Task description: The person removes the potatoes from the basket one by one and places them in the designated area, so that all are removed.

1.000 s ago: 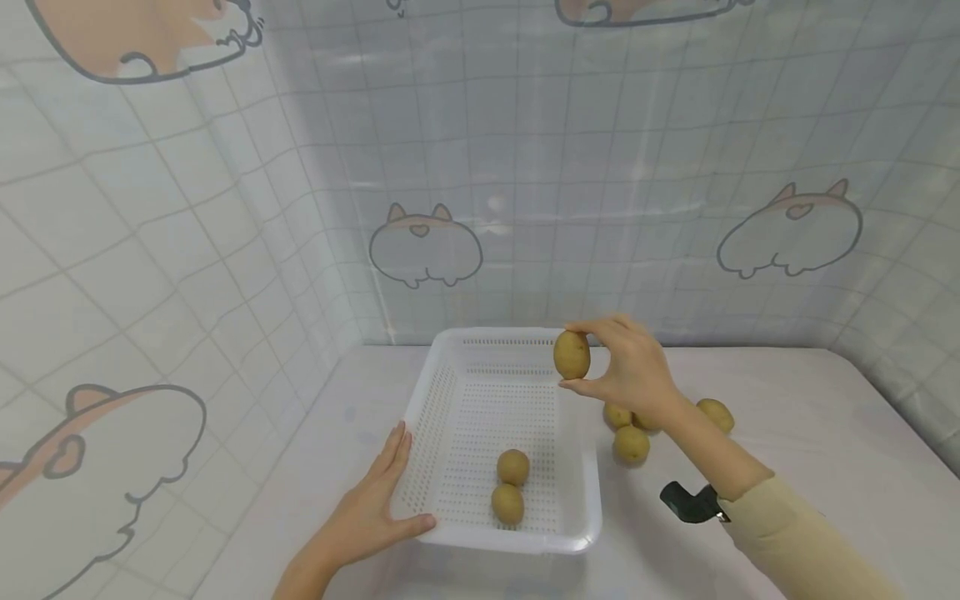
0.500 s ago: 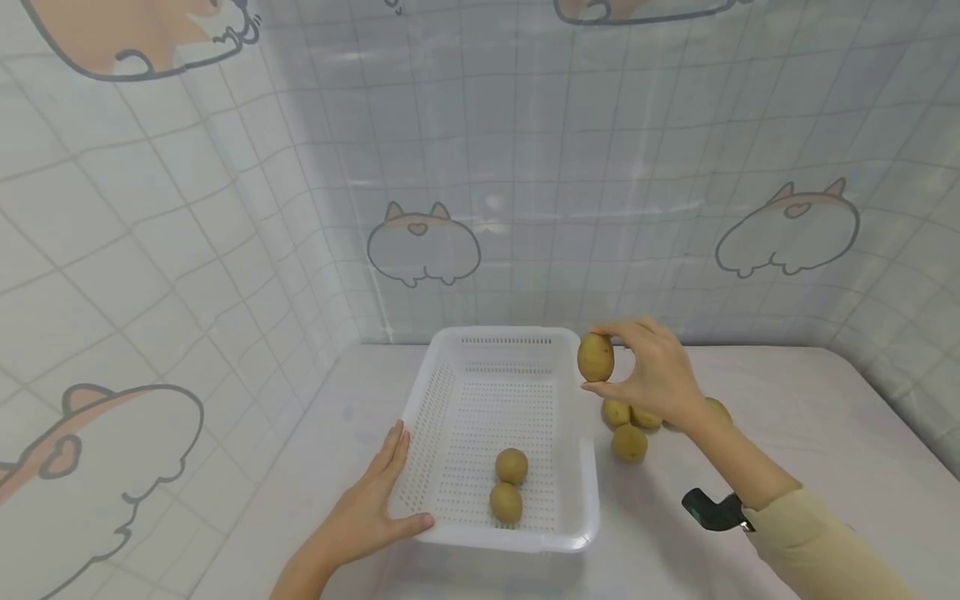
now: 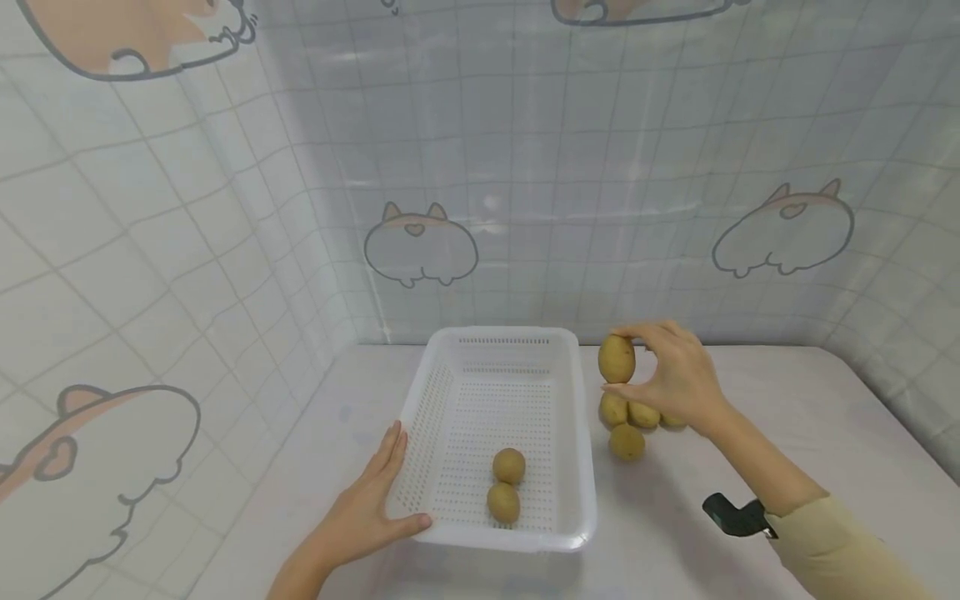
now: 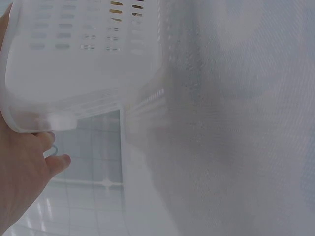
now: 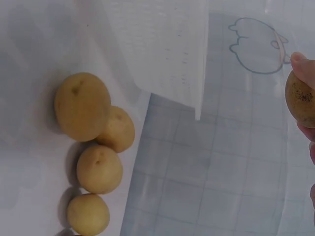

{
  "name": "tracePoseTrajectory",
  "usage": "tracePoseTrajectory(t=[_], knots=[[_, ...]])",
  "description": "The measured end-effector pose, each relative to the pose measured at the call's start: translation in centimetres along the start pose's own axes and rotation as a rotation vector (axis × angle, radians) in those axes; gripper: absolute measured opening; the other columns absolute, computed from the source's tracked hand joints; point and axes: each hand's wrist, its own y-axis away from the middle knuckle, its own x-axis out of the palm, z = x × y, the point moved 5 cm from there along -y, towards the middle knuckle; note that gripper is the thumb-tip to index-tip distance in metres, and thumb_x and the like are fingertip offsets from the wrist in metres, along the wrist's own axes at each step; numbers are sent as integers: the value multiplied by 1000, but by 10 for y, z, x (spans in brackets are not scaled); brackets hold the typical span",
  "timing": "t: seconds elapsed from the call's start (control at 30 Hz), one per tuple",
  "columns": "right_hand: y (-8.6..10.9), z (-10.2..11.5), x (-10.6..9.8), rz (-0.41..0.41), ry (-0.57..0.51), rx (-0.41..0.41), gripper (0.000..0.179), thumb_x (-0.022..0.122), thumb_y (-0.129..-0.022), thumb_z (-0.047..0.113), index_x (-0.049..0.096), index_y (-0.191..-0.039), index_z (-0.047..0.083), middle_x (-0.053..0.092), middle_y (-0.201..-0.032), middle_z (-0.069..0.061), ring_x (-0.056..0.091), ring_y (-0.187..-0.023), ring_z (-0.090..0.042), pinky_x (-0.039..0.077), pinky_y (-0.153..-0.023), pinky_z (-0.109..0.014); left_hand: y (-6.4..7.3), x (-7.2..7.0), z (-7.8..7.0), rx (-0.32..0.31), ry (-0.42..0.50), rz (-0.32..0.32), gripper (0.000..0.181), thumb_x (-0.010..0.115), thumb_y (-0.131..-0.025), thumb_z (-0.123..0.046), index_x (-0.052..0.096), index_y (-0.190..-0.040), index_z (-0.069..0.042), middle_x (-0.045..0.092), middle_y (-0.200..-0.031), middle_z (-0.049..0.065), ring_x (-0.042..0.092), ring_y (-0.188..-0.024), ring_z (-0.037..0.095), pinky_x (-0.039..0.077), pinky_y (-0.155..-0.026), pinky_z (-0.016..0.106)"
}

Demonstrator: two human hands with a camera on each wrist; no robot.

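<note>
My right hand [image 3: 684,375] pinches a yellow-brown potato [image 3: 617,359] upright between thumb and fingertips, just beyond the basket's right rim. Dark specks mark this potato [image 5: 301,98] in the right wrist view. My left hand [image 3: 362,508] rests against the near left corner of a white perforated plastic basket [image 3: 587,467], fingers along its side and thumb at the front rim. Inside the basket, one potato [image 3: 509,466] lies against another potato [image 3: 503,503] near the front right. The left wrist view shows the same hand [image 4: 24,167] beside the basket's corner [image 4: 59,98].
Several loose potatoes lie right of the basket, a front potato [image 3: 627,442] nearest me; a larger potato [image 5: 82,106] shows in the right wrist view. A pale cloth covers the table [image 3: 787,433]. A gridded curtain [image 3: 600,167] with cartoon animals surrounds it. A dark wrist mount [image 3: 738,517] sits on my right wrist.
My right hand has moved rightward with the potato, from over the basket's right rim to outside it, above the loose potatoes. The left hand and basket have stayed put.
</note>
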Motion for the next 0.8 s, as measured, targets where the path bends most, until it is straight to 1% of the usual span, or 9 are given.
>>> tracePoseTrajectory(t=[0.17, 0.33, 0.57, 0.8], knots=[[7, -6, -4, 24, -8, 47, 76, 95, -51, 34, 65, -118, 16, 68, -111, 1, 51, -93, -15, 36, -72, -33, 0, 0, 1, 2, -8, -1, 113, 74, -75, -57, 16, -151, 4, 5, -160, 18, 18, -141, 42, 33, -101, 64], [12, -12, -9, 22, 18, 48, 75, 95, -51, 33, 65, -118, 15, 69, -110, 0, 50, -88, -14, 35, -70, -32, 0, 0, 1, 12, -12, -7, 113, 74, -75, -58, 17, -151, 4, 5, -160, 18, 18, -141, 41, 34, -101, 63], [20, -19, -17, 15, 47, 44, 77, 95, -51, 33, 65, -118, 13, 68, -109, -2, 50, -84, -16, 35, -68, -32, -1, 1, 3, 9, -16, 0, 114, 72, -75, -61, 15, -152, 2, 4, -160, 18, 19, -141, 42, 35, -99, 64], [29, -25, -21, -3, 91, 43, 78, 95, -49, 35, 65, -117, 10, 69, -107, -4, 50, -81, -16, 39, -63, -32, -1, 1, 1, 35, -16, -14, 113, 73, -76, -59, 16, -151, 3, 6, -159, 21, 20, -140, 44, 36, -98, 65]])
